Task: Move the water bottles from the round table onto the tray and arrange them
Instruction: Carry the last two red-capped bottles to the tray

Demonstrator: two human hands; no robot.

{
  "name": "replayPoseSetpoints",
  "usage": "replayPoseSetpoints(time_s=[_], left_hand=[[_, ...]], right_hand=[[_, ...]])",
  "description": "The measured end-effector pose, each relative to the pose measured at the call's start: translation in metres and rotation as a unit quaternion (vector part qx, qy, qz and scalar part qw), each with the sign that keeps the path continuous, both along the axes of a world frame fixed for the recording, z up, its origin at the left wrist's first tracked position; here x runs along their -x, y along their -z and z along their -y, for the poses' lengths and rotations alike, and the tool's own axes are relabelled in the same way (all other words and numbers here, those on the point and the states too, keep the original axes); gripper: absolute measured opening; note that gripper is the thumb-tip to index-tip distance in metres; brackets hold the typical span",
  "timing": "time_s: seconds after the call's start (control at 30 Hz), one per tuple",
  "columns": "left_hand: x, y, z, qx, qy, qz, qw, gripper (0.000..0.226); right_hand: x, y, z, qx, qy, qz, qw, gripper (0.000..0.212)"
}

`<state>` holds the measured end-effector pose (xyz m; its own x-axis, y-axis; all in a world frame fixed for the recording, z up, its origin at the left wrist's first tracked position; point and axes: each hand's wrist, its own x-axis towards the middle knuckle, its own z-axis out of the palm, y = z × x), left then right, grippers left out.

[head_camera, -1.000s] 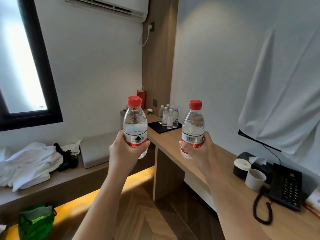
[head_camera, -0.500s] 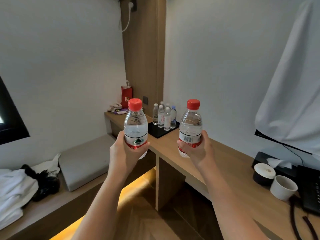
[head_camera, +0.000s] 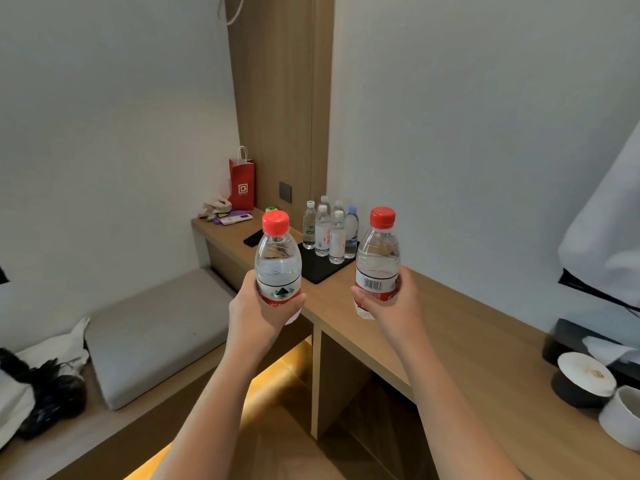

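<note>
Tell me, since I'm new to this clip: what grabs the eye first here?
Two red-capped bottles held upright in the foreground, one in the left hand and one in the right hand. Behind them, a cluster of small bottles stands on a black tray on the wooden desk by the wall. A red paper bag stands further back in the corner.

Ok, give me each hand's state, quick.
Left hand: closed around a clear plastic red-capped water bottle.
Right hand: closed around a second clear red-capped bottle.

The tray (head_camera: 320, 268) and its bottles (head_camera: 329, 230) apparently loom nearer, window gone.
</note>
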<state>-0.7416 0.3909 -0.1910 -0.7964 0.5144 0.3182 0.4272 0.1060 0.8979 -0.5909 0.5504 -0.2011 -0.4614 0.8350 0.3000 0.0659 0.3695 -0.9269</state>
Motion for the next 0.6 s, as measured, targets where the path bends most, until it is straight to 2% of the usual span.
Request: replayPoseSetpoints(time_s=[0.37,0.6], left_hand=[[0.127,0.023,-0.111,0.045,-0.015,-0.019,0.999,0.065],[0.189,0.044,-0.156,0.052,-0.017,0.008,0.998,0.068]], right_hand=[[0.133,0.016,-0.117,0.025,-0.018,0.024,0.999,0.067],[0.191,0.035,-0.154,0.04,-0.024,0.051,0.998,0.072]])
